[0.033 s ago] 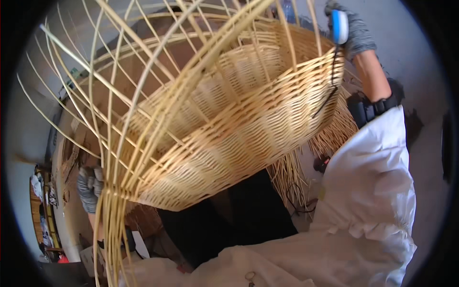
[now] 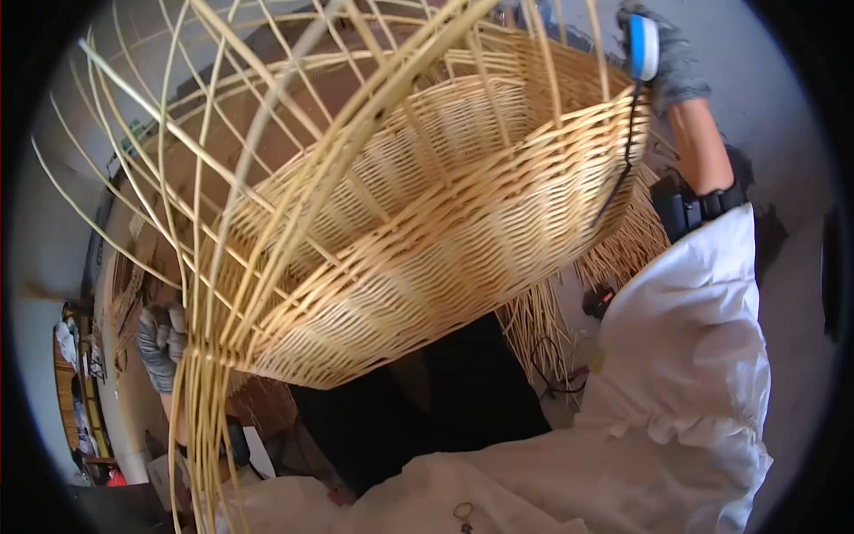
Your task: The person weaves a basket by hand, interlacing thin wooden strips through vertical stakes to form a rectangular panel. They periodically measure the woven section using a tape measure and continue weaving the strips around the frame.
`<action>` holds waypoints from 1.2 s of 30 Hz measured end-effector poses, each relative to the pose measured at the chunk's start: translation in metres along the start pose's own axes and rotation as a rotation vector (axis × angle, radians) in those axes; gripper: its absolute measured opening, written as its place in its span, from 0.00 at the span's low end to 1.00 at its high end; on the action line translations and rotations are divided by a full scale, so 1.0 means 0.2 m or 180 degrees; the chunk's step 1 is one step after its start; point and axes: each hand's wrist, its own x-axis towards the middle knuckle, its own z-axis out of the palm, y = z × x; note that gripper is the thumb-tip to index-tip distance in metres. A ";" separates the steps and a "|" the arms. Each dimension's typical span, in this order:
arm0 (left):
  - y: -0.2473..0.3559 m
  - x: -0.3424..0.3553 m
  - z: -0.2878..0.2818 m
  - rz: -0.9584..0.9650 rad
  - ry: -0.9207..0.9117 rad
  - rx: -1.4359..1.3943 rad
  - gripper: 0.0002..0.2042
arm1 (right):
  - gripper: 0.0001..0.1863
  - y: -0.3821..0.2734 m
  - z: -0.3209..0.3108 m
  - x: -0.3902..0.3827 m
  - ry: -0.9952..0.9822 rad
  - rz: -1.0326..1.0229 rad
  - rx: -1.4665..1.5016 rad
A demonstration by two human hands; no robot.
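A large oval wicker basket [image 2: 463, 240] of pale woven rods tilts over my lap, its right end higher. Long loose rods [image 2: 258, 133] rise from its rim and cross above it. At its left end rods are gathered in a bundle [image 2: 203, 418] that hangs down. My left hand [image 2: 162, 345], in a grey glove, has its fingers curled at this end, partly behind the rods. My right hand [image 2: 678, 62], also gloved, is raised beside the basket's right end. Its curled fingers hold a blue-and-white rounded object [image 2: 644, 49], from which a black cord [image 2: 630, 147] hangs across the weave.
Loose cut rods [image 2: 543, 334] lie in a heap behind and below the basket at right. A dark cable [image 2: 560, 383] coils on the floor near them. A shelf [image 2: 80, 392] with assorted things stands at far left. Pale cloth [image 2: 676, 356] covers my right arm and lap.
The basket's right end and my right hand have shifted slightly right. My left hand and the bundled rods have moved slightly left. The black cord hangs differently.
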 end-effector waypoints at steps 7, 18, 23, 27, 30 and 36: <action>0.02 -0.02 -0.07 0.0412 -0.0594 0.0071 0.13 | 0.10 -0.06 -0.03 -0.08 0.0206 0.0524 0.0653; 0.11 -0.02 0.14 0.0086 0.0819 -0.0465 0.19 | 0.10 -0.06 0.15 -0.02 -0.0796 0.1265 0.1745; -0.09 0.09 -0.14 -0.0603 0.1405 -0.0279 0.16 | 0.12 0.54 0.36 0.09 -0.0628 0.2025 0.1301; -0.37 0.16 -0.54 -0.1392 0.1086 -0.0600 0.17 | 0.12 1.14 0.48 0.02 -0.0582 0.2678 0.1653; -0.43 0.10 -0.58 -0.1055 0.1002 -0.0635 0.16 | 0.11 1.08 0.64 -0.06 -0.0495 0.2219 0.1495; -0.42 0.14 -0.49 -0.1332 0.1472 -0.0205 0.15 | 0.12 1.12 0.48 -0.14 -0.0529 0.2361 0.1327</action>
